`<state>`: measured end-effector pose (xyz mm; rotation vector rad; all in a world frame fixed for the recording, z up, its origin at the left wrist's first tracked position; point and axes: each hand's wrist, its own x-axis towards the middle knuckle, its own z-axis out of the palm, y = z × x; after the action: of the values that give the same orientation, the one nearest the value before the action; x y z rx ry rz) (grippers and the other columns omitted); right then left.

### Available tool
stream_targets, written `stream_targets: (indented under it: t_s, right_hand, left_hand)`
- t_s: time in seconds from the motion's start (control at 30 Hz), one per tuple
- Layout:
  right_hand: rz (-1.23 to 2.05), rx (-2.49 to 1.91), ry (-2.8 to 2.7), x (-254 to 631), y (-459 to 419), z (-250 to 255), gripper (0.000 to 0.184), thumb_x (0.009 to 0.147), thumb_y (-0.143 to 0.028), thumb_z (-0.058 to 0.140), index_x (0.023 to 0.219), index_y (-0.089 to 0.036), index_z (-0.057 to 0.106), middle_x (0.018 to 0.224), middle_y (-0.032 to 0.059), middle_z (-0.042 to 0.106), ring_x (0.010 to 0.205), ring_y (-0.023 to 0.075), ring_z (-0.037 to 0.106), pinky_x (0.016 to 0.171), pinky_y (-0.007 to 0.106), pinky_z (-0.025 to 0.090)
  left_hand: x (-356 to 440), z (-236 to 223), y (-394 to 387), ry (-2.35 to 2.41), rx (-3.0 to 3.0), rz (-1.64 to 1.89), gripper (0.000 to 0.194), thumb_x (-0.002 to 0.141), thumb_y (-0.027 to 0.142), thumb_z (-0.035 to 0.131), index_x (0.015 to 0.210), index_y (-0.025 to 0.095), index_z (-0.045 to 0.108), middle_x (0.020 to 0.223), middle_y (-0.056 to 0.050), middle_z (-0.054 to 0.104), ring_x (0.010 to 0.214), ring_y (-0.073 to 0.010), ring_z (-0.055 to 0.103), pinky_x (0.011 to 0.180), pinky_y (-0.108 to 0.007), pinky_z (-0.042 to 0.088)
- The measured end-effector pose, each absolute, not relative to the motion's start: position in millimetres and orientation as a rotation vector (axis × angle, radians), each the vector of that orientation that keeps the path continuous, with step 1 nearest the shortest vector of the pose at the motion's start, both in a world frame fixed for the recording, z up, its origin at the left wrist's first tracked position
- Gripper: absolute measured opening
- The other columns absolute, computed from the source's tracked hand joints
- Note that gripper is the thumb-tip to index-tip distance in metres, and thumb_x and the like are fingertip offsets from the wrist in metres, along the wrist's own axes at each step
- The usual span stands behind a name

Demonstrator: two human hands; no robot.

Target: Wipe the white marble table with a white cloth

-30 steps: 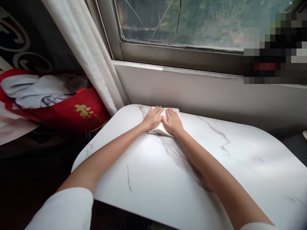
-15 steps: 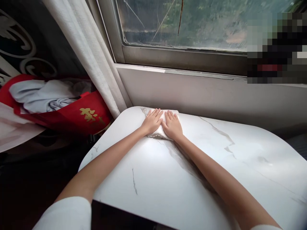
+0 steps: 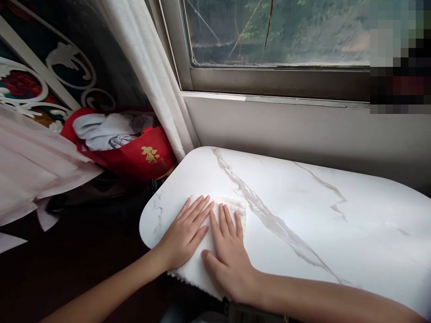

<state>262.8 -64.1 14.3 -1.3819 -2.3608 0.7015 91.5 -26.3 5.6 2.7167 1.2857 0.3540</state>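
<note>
A white fluffy cloth (image 3: 202,273) lies spread on a white marble-patterned tabletop (image 3: 336,242), its near edge hanging over the table's front edge. On the cloth's left part rests my left hand (image 3: 183,233), palm down with the fingers stretched out. My right hand (image 3: 230,260) presses flat beside it, fingers spread and thumb pointing left. The two hands are close together near the left end of the table. Neither is wrapped round anything.
A window (image 3: 279,36) and a pale wall border the table's far side. Left of it hang a white curtain (image 3: 144,58) and a pink cloth (image 3: 37,166). A red bag (image 3: 134,161) holding grey fabric stands between them.
Both hands have drawn the cloth from the table's far edge back to its near edge. More of the cloth now shows. The view has swung a little to the left.
</note>
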Motion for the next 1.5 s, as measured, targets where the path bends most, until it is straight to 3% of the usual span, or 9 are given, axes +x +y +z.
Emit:
stream_targets:
  t_s: [0.23,0.5,0.73,1.07,1.27,1.5]
  right_hand:
    - [0.591,-1.489,-2.284,273,17,4,0.059,0.095,-0.035,0.020,0.146,-0.005,0.015,0.153,0.0105,0.009,0.140,0.0179,0.001,0.114,0.041,0.002]
    - [0.177,-1.724,-2.175,243,161,-6,0.058,0.092,-0.030,0.026,0.143,-0.002,0.025,0.150,0.0153,0.024,0.139,0.0221,0.015,0.112,0.040,0.005]
    - [0.072,-1.695,-2.143,223,205,-10,0.057,0.090,-0.028,0.030,0.140,0.000,0.031,0.147,0.0181,0.030,0.137,0.0241,0.022,0.111,0.041,0.008]
    - [0.144,-1.605,-2.177,200,144,-8,0.058,0.091,-0.028,0.029,0.141,0.000,0.028,0.148,0.0203,0.027,0.138,0.0260,0.018,0.111,0.044,0.005]
    - [0.299,-1.440,-2.286,182,55,0,0.060,0.092,-0.030,0.029,0.143,0.002,0.022,0.150,0.0218,0.017,0.139,0.0295,0.006,0.111,0.050,0.002]
    - [0.721,-1.114,-2.445,193,-31,14,0.072,0.090,-0.038,0.040,0.145,-0.001,0.012,0.151,0.0210,0.002,0.137,0.0303,-0.012,0.110,0.055,-0.004]
  left_hand:
    - [103,-1,52,1.342,2.709,0.361,0.049,0.096,0.030,0.025,0.143,0.016,0.028,0.149,-0.005,0.027,0.139,-0.0179,0.016,0.114,-0.041,0.010]
    - [98,-4,218,1.353,2.688,0.278,0.050,0.095,0.032,0.026,0.142,0.016,0.030,0.150,-0.006,0.026,0.138,-0.0163,0.017,0.112,-0.040,0.007]
    - [77,-9,263,1.387,2.680,0.305,0.050,0.095,0.033,0.023,0.142,0.017,0.030,0.150,-0.006,0.026,0.138,-0.0179,0.017,0.112,-0.043,0.009]
    - [46,-8,197,1.359,2.725,0.316,0.051,0.095,0.033,0.021,0.142,0.013,0.030,0.149,-0.007,0.026,0.139,-0.0178,0.017,0.112,-0.042,0.007]
    - [13,-4,100,1.329,2.759,0.375,0.051,0.096,0.033,0.021,0.144,0.016,0.025,0.149,-0.007,0.026,0.138,-0.0188,0.018,0.113,-0.043,0.010]
    - [3,2,-9,1.400,2.746,0.376,0.050,0.098,0.028,0.023,0.147,0.024,0.016,0.150,-0.003,0.024,0.138,-0.0231,0.021,0.112,-0.047,0.015]
